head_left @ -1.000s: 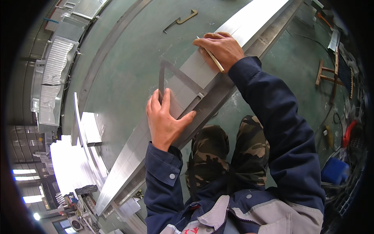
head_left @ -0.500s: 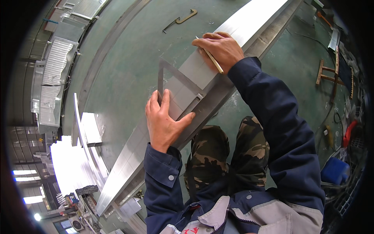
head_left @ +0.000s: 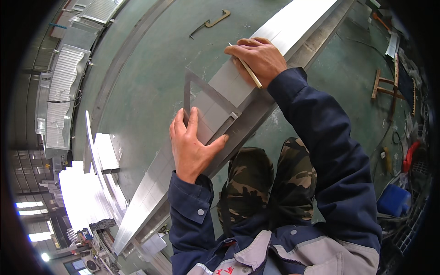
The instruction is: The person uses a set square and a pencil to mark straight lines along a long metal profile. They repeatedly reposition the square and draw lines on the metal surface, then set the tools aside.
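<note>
A long silvery metal bar (head_left: 300,23) runs diagonally across the view, with thin lines marked across its upper face. Lying over it is a grey triangular set square (head_left: 213,93), its pointed corner reaching past the bar's far edge. My left hand (head_left: 190,149) grips the square's near-left side, thumb and fingers spread across the bar's width. Farther up the bar, my right hand (head_left: 262,58) rests on the face with a thin pale pencil (head_left: 250,72) between its fingers. The pencil's tip points up and left, away from the bar; some right fingertips are hidden.
A darker steel beam (head_left: 314,46) lies under the bar. On the green floor beyond is a C-shaped clamp (head_left: 219,19). A wooden frame (head_left: 387,89) and a blue container (head_left: 394,200) stand at right. Bright white metal profiles (head_left: 75,195) lie at left; my knees are close below the bar.
The set square and my left hand sit very slightly lower and farther left. My right hand, still with the pencil, stays almost in place.
</note>
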### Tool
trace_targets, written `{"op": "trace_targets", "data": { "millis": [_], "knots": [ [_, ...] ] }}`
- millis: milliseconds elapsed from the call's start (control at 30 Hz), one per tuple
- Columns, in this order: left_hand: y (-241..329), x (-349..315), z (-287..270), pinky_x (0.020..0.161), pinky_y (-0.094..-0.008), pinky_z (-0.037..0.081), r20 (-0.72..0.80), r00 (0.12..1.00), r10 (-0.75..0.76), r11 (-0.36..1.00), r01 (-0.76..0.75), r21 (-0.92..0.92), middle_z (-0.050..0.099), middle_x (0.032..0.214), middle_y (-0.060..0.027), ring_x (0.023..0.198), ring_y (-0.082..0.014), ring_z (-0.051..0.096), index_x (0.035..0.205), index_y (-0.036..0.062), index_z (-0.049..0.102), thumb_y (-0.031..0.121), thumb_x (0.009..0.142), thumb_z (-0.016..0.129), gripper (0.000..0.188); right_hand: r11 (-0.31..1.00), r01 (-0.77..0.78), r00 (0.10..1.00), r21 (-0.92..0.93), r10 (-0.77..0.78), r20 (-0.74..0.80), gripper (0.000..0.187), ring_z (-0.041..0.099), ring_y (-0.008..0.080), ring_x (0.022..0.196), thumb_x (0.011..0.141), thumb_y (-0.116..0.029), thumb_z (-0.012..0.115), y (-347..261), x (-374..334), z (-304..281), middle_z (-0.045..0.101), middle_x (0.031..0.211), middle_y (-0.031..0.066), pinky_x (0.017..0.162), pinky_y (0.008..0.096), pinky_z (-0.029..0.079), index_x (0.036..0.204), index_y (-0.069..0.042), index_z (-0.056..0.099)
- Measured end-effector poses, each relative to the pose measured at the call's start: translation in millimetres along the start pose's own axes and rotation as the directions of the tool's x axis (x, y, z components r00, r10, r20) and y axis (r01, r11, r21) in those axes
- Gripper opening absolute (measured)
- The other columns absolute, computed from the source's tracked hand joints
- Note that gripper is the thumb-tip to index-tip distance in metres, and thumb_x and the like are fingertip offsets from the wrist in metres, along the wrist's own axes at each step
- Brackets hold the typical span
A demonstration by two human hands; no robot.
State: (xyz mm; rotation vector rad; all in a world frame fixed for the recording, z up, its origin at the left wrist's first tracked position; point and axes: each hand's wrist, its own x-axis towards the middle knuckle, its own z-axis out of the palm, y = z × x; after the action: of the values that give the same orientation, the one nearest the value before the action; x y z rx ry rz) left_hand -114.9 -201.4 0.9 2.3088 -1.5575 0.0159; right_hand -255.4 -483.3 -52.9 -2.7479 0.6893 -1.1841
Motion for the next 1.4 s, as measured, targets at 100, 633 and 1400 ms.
{"op": "trace_targets", "data": {
  "millis": [100, 633, 1400],
  "knots": [
    [4.1, 0.1, -3.2, 0.128, -0.0542, 0.043, 0.017, 1.0, -0.026, 1.0, 0.026, -0.002, 0.047, 0.169, -0.0348, 0.156, -0.0488, 0.047, 0.161, -0.0048, 0.061, 0.044, 0.076, 0.097, 0.104, 1.0, -0.001, 1.0, -0.005, 0.001, 0.005, 0.027, 0.083, 0.0311, 0.117, 0.108, -0.019, 0.073, -1.0, 0.5, -2.1, 0.085, 0.124, 0.0118, 0.12, 0.0485, 0.057, 0.133, -0.021, 0.08],
    [0.8, 0.1, -5.6, 0.125, -0.0538, 0.046, -0.005, 1.0, 0.003, 1.0, -0.003, 0.022, 0.052, 0.164, -0.0315, 0.151, -0.0474, 0.051, 0.158, -0.0025, 0.064, 0.044, 0.071, 0.1, 0.105, 0.999, 0.019, 1.0, 0.037, -0.019, 0.0, 0.035, 0.08, 0.0338, 0.123, 0.103, -0.016, 0.073, 0.2, 0.7, -2.0, 0.085, 0.123, 0.0131, 0.12, 0.0529, 0.055, 0.138, -0.019, 0.076],
    [-1.8, -0.7, -7.0, 0.122, -0.0618, 0.042, -0.053, 0.998, 0.034, 0.999, -0.035, -0.013, 0.051, 0.158, -0.0321, 0.142, -0.0515, 0.05, 0.156, 0.0053, 0.065, 0.051, 0.07, 0.099, 0.103, 0.502, -0.461, 0.884, 0.732, 0.191, 0.426, 0.015, 0.073, 0.0145, 0.088, 0.101, -0.001, 0.065, -65.6, 30.9, -50.6, 0.079, 0.096, 0.0109, 0.08, 0.0296, 0.059, 0.11, 0.006, 0.075]
  ]
}}
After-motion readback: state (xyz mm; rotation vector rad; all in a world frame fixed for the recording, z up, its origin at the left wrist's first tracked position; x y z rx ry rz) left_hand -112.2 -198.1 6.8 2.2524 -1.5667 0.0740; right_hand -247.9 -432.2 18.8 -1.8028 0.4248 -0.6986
